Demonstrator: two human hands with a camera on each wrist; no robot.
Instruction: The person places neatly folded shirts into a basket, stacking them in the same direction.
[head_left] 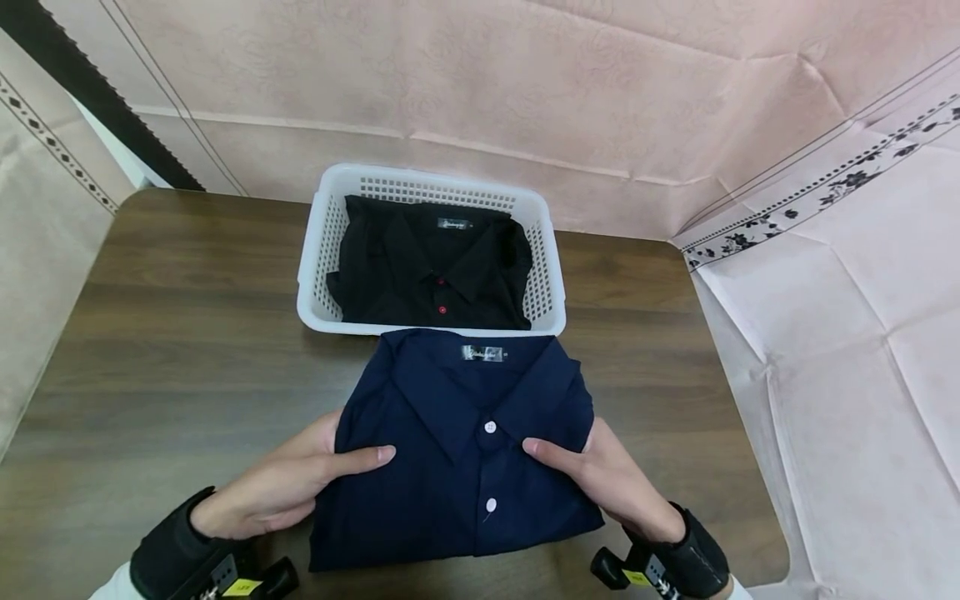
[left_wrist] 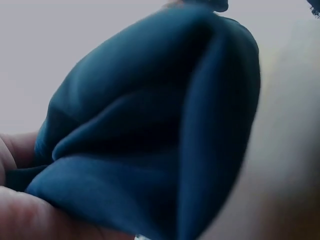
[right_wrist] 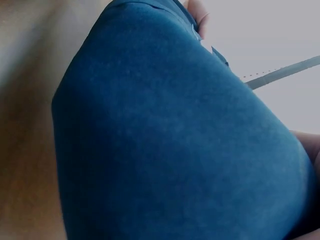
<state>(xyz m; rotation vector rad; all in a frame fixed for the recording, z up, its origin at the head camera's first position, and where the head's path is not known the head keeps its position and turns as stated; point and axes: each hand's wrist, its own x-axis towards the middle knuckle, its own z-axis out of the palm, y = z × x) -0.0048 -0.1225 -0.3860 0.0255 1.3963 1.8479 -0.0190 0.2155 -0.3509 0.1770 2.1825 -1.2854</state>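
A folded navy shirt [head_left: 450,492] with white buttons and a collar label is held between both hands, its collar overlapping the near rim of the basket in the head view. My left hand [head_left: 300,475] grips the shirt's left side, thumb on top and fingers hidden beneath. On the opposite side my right hand [head_left: 607,475] holds it the same way. In the left wrist view, the folded layers of the shirt [left_wrist: 125,130] bulge beside the thumb and fingers. The right wrist view is mostly filled by the shirt's smooth side [right_wrist: 170,130].
Beyond the shirt, a white plastic basket [head_left: 318,250] with perforated walls stands on the wooden table [head_left: 187,333]. Inside it lies a folded black shirt [head_left: 390,275] with red buttons. Pale cloth [head_left: 480,83] hangs behind the table, and white patterned cloth [head_left: 862,333] covers the right side.
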